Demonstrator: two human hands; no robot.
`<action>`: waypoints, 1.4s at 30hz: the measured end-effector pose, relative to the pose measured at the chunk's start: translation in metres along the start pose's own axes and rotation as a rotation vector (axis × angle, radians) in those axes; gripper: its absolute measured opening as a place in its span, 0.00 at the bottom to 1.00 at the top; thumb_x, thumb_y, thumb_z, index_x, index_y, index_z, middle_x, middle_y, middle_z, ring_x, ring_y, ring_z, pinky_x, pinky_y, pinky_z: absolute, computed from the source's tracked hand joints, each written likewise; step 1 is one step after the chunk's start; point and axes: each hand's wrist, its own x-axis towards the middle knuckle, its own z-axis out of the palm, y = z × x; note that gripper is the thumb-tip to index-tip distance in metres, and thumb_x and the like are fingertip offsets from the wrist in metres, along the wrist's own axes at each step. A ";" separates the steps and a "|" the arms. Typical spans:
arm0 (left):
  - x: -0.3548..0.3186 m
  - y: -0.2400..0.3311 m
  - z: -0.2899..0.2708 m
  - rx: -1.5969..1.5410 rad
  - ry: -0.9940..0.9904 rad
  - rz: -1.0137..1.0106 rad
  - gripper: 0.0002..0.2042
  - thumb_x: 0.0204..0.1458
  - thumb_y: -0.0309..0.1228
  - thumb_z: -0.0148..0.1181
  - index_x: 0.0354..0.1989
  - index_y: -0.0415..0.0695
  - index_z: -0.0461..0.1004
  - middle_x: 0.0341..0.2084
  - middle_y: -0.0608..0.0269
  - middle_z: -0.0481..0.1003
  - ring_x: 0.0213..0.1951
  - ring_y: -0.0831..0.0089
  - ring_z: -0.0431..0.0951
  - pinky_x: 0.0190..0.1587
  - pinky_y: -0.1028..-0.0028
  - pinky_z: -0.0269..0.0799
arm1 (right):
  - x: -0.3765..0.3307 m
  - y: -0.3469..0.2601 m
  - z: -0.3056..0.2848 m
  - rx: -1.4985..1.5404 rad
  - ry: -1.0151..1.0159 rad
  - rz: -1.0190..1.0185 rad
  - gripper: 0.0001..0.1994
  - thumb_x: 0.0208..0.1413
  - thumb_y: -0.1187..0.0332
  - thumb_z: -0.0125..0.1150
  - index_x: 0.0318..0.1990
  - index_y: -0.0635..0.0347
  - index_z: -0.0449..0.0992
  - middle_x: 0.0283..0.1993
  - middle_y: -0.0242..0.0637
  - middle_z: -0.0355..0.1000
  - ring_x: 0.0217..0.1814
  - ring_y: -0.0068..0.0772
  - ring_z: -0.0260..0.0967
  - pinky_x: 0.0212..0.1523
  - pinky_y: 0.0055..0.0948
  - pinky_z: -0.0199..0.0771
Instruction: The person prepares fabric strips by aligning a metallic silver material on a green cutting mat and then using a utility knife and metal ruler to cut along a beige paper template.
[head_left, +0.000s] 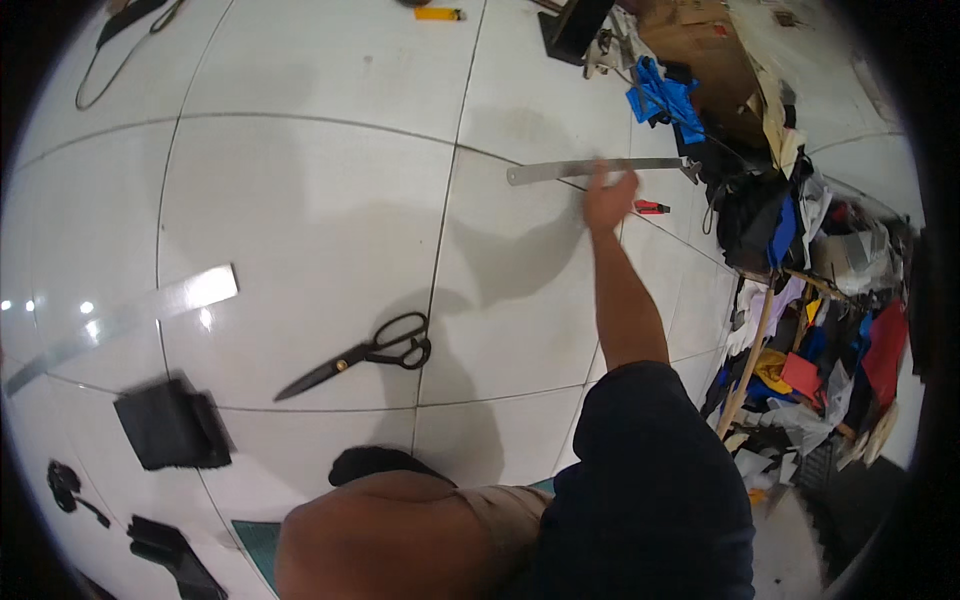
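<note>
The metal ruler (592, 170) lies flat on the tiled floor (320, 220), far out ahead. The right hand (608, 198) stretches to it, fingers at its edge; whether that grip has closed, I cannot tell. The left hand is out of view. Scissors (365, 355) lie well apart; a scrap pile (800, 300) crowds the right.

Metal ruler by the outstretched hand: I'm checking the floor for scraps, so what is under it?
Only white floor tile shows around the ruler. The right hand covers its middle, so anything beneath there is hidden.
</note>
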 end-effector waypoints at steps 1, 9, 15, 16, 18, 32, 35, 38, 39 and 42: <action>-0.002 -0.004 -0.006 0.026 0.037 -0.020 0.26 0.58 0.43 0.57 0.63 0.47 0.62 0.54 0.53 0.72 0.49 0.58 0.73 0.48 0.58 0.71 | 0.008 0.031 0.006 -0.184 0.080 0.220 0.38 0.58 0.40 0.56 0.65 0.61 0.63 0.64 0.54 0.62 0.64 0.56 0.61 0.60 0.48 0.66; 0.002 0.015 -0.056 0.662 0.200 0.143 0.21 0.61 0.43 0.52 0.54 0.38 0.70 0.40 0.52 0.72 0.40 0.63 0.71 0.42 0.63 0.69 | -0.022 0.083 0.017 -0.193 -0.140 0.503 0.35 0.60 0.36 0.41 0.61 0.57 0.67 0.61 0.53 0.67 0.62 0.59 0.65 0.59 0.57 0.65; -0.012 0.144 0.004 0.179 0.319 0.151 0.21 0.61 0.45 0.53 0.57 0.46 0.70 0.38 0.68 0.70 0.31 0.78 0.69 0.32 0.74 0.67 | -0.009 0.138 0.029 -0.424 0.096 0.364 0.24 0.60 0.49 0.54 0.46 0.67 0.75 0.38 0.52 0.76 0.37 0.52 0.76 0.39 0.52 0.78; 0.013 0.135 0.020 0.184 0.305 0.154 0.20 0.62 0.45 0.52 0.56 0.46 0.70 0.36 0.68 0.70 0.30 0.78 0.68 0.32 0.74 0.66 | 0.035 0.178 0.017 -0.153 -0.072 0.569 0.22 0.59 0.51 0.56 0.44 0.64 0.76 0.34 0.46 0.75 0.34 0.47 0.75 0.35 0.48 0.77; 0.020 0.078 0.023 0.172 0.275 0.154 0.20 0.61 0.44 0.53 0.56 0.44 0.70 0.33 0.67 0.71 0.31 0.77 0.68 0.33 0.74 0.66 | 0.062 0.191 0.008 0.351 -0.478 0.856 0.13 0.55 0.56 0.60 0.36 0.57 0.75 0.28 0.35 0.71 0.26 0.37 0.69 0.27 0.38 0.73; -0.036 -0.097 0.106 0.177 0.316 0.124 0.19 0.58 0.37 0.59 0.53 0.36 0.71 0.33 0.57 0.76 0.33 0.73 0.73 0.38 0.71 0.71 | 0.026 -0.013 0.084 -0.255 -0.621 0.191 0.29 0.59 0.47 0.41 0.49 0.63 0.78 0.51 0.56 0.75 0.57 0.57 0.71 0.56 0.57 0.68; -0.005 -0.081 0.137 -0.093 0.291 0.094 0.19 0.59 0.37 0.57 0.53 0.37 0.71 0.34 0.57 0.75 0.34 0.72 0.73 0.39 0.70 0.71 | 0.051 0.030 0.040 -0.594 -0.699 -0.548 0.17 0.51 0.60 0.63 0.45 0.59 0.79 0.41 0.53 0.78 0.48 0.55 0.77 0.51 0.45 0.75; -0.077 -0.087 0.125 -0.084 0.402 0.042 0.20 0.60 0.36 0.56 0.55 0.36 0.70 0.37 0.57 0.75 0.36 0.72 0.73 0.40 0.71 0.71 | -0.047 0.016 -0.001 -0.691 -0.856 -0.864 0.14 0.52 0.63 0.62 0.44 0.59 0.79 0.41 0.49 0.78 0.43 0.51 0.76 0.46 0.42 0.76; -0.060 -0.098 0.133 -0.132 0.425 0.084 0.20 0.60 0.36 0.56 0.57 0.36 0.70 0.40 0.55 0.76 0.39 0.70 0.75 0.43 0.71 0.72 | -0.039 0.054 -0.009 -0.578 -0.902 -0.897 0.14 0.53 0.65 0.60 0.45 0.60 0.78 0.43 0.48 0.77 0.42 0.49 0.75 0.45 0.41 0.76; 0.006 -0.147 0.205 -0.360 0.364 0.130 0.19 0.60 0.35 0.58 0.56 0.37 0.71 0.45 0.52 0.76 0.47 0.65 0.77 0.48 0.69 0.74 | 0.013 0.127 -0.011 -0.280 -1.012 -1.194 0.16 0.54 0.70 0.56 0.50 0.63 0.72 0.48 0.45 0.74 0.40 0.44 0.73 0.44 0.38 0.76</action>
